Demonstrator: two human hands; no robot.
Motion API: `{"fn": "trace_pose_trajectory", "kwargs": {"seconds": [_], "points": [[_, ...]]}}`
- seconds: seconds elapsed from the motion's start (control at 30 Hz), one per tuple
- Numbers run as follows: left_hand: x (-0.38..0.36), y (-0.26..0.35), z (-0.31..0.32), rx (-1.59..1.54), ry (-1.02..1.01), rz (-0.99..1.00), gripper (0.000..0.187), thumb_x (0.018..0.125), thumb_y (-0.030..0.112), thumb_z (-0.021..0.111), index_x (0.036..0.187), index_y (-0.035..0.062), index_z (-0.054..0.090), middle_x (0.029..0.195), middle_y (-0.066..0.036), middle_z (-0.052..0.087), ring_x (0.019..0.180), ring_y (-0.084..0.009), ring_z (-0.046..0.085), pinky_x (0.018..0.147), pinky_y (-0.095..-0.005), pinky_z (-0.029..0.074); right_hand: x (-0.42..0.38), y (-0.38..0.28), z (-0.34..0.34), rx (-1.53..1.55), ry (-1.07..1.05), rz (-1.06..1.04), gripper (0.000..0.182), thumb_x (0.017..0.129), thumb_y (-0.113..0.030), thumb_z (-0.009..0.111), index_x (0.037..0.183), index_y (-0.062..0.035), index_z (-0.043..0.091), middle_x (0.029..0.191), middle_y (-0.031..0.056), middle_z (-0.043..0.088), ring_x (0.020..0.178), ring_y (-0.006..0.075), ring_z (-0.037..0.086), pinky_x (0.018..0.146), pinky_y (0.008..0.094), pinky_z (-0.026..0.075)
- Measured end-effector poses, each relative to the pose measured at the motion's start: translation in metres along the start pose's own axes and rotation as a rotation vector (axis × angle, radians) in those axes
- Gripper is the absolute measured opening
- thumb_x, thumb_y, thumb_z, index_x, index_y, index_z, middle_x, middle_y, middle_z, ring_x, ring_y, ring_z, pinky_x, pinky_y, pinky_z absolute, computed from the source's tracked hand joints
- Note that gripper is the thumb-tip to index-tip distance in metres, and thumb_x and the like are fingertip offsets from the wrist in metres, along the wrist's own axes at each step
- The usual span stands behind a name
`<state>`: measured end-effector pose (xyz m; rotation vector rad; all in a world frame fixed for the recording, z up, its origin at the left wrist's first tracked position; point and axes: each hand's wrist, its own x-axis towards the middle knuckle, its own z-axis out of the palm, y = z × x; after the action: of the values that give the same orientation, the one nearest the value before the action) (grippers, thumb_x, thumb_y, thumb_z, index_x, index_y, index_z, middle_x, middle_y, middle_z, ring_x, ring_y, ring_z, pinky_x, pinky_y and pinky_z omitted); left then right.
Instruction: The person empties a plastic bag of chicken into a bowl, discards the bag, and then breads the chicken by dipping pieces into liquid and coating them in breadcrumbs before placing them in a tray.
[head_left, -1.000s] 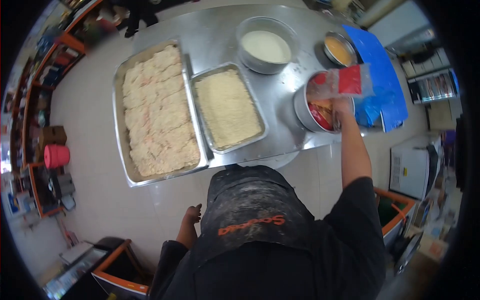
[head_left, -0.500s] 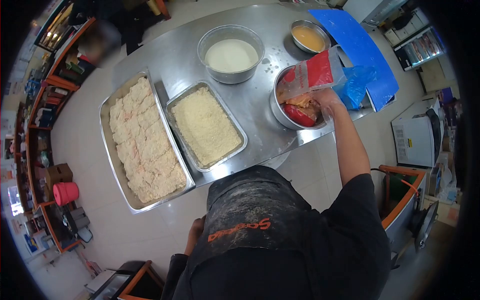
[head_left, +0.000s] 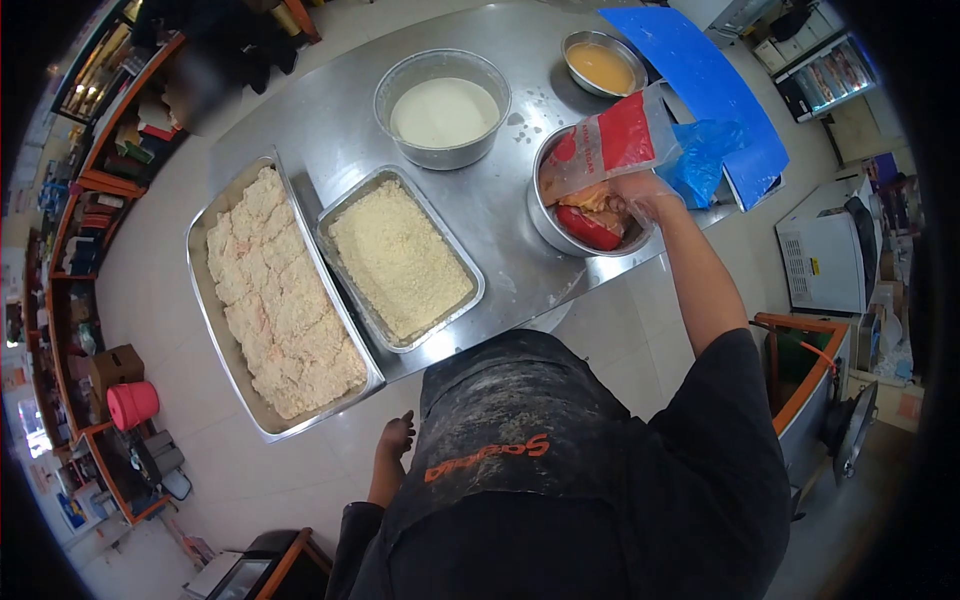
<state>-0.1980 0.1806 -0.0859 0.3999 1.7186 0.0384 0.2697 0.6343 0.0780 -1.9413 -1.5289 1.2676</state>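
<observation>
My right hand [head_left: 642,194], in a thin clear glove, reaches down into a round metal pot [head_left: 541,218] at the table's front edge. Its fingers are mostly hidden among raw meat [head_left: 603,198] and a red-and-clear printed plastic bag [head_left: 620,142] that sticks up over the rim. A shiny red patch shows low in the pot beside the meat. My left hand [head_left: 398,434] hangs beside my flour-dusted apron [head_left: 500,400], away from the table. It holds nothing, its fingers loosely bent and the thumb apart.
To the left stand a long metal pan of breaded pieces [head_left: 285,300] and a smaller tray of pale crumbs [head_left: 400,260]. Behind are a pot of white liquid [head_left: 445,113] and a bowl of orange liquid [head_left: 602,68]. A blue board [head_left: 710,85] and blue plastic bag [head_left: 703,160] lie right.
My left hand has come out from behind the apron into fuller view. My right hand stays in the pot. The whole table has shifted slightly left in the view.
</observation>
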Motion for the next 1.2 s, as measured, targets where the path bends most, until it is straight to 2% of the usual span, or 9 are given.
{"fn": "trace_pose_trajectory", "kwargs": {"seconds": [0.13,0.33,0.47,0.57,0.67,0.73,0.87,0.97,1.2], "points": [[0.026,-0.026,0.004,-0.017,-0.063,-0.002,0.059,0.092,0.050,0.057,0.115,-0.0043,0.058,0.093,-0.013,0.061,0.056,-0.0157,0.043,0.050,-0.0332,0.038,-0.014,-0.013,0.003,-0.012,-0.006,0.028,0.010,0.092,-0.008,0.048,0.086,-0.0050,0.055,0.069,0.0055,0.055,0.053,0.0136,0.051,0.046,0.0296,0.039],[0.052,-0.067,0.005,-0.010,-0.141,0.073,0.060,0.092,0.049,0.057,0.119,-0.0040,0.057,0.102,-0.014,0.062,0.057,-0.0155,0.042,0.051,-0.0332,0.039,-0.016,-0.013,-0.007,-0.435,-0.134,-0.050,0.014,0.091,-0.012,0.054,0.092,-0.0006,0.061,0.074,0.0097,0.061,0.061,0.0166,0.058,0.052,0.0315,0.044],[0.026,-0.047,0.003,-0.056,-0.070,-0.003,0.061,0.092,0.049,0.056,0.122,-0.0034,0.056,0.106,-0.014,0.062,0.059,-0.0157,0.043,0.053,-0.0339,0.040,0.000,0.025,-0.006,-1.170,0.004,-0.451,0.025,0.088,-0.017,0.057,0.103,0.0012,0.065,0.086,0.0173,0.068,0.082,0.0265,0.067,0.068,0.0346,0.052],[-0.005,-0.017,0.000,-0.069,-0.036,-0.027,0.061,0.092,0.050,0.055,0.124,-0.0031,0.056,0.107,-0.014,0.062,0.060,-0.0159,0.043,0.055,-0.0345,0.041,-0.025,-0.019,0.022,0.305,0.289,0.145,0.038,0.081,-0.028,0.067,0.107,0.0007,0.068,0.109,0.0245,0.067,0.102,0.0342,0.066,0.087,0.0385,0.050],[-0.028,0.009,-0.002,-0.040,-0.057,-0.026,0.062,0.093,0.050,0.055,0.124,-0.0033,0.056,0.107,-0.014,0.062,0.060,-0.0160,0.045,0.055,-0.0348,0.042,-0.005,0.000,0.021,-0.612,0.052,-0.182,0.044,0.084,-0.038,0.065,0.106,0.0004,0.069,0.111,0.0255,0.066,0.104,0.0349,0.065,0.089,0.0378,0.050],[-0.026,0.011,-0.004,0.005,-0.090,0.017,0.062,0.093,0.050,0.055,0.123,-0.0036,0.055,0.105,-0.013,0.062,0.061,-0.0160,0.047,0.054,-0.0347,0.043,-0.010,-0.008,0.021,-0.876,-0.048,-0.171,0.050,0.083,-0.043,0.066,0.105,0.0015,0.069,0.111,0.0261,0.066,0.105,0.0345,0.065,0.089,0.0382,0.049],[-0.022,0.013,-0.007,-0.002,-0.085,0.020,0.061,0.094,0.050,0.055,0.120,-0.0046,0.056,0.098,-0.011,0.063,0.064,-0.0170,0.054,0.054,-0.0336,0.046,-0.045,-0.052,0.018,-0.983,-0.131,-0.068,0.038,0.085,-0.036,0.064,0.104,-0.0043,0.070,0.114,0.0227,0.066,0.104,0.0371,0.065,0.090,0.0424,0.050],[-0.040,0.031,-0.006,-0.022,-0.096,0.025,0.058,0.095,0.047,0.055,0.118,-0.0049,0.056,0.094,-0.010,0.063,0.067,-0.0187,0.058,0.054,-0.0330,0.048,-0.041,-0.029,0.021,-0.972,-0.321,-0.120,0.045,0.084,-0.038,0.065,0.115,-0.0052,0.066,0.115,0.0235,0.066,0.107,0.0380,0.063,0.093,0.0430,0.049],[-0.017,0.010,-0.003,0.030,-0.174,0.069,0.053,0.096,0.046,0.054,0.114,-0.0034,0.058,0.085,-0.008,0.061,0.062,-0.0174,0.054,0.051,-0.0324,0.044,-0.070,-0.051,0.045,-0.944,-0.192,-0.323,0.050,0.088,-0.040,0.061,0.127,-0.0082,0.058,0.120,0.0228,0.063,0.113,0.0382,0.059,0.098,0.0447,0.045]]}}
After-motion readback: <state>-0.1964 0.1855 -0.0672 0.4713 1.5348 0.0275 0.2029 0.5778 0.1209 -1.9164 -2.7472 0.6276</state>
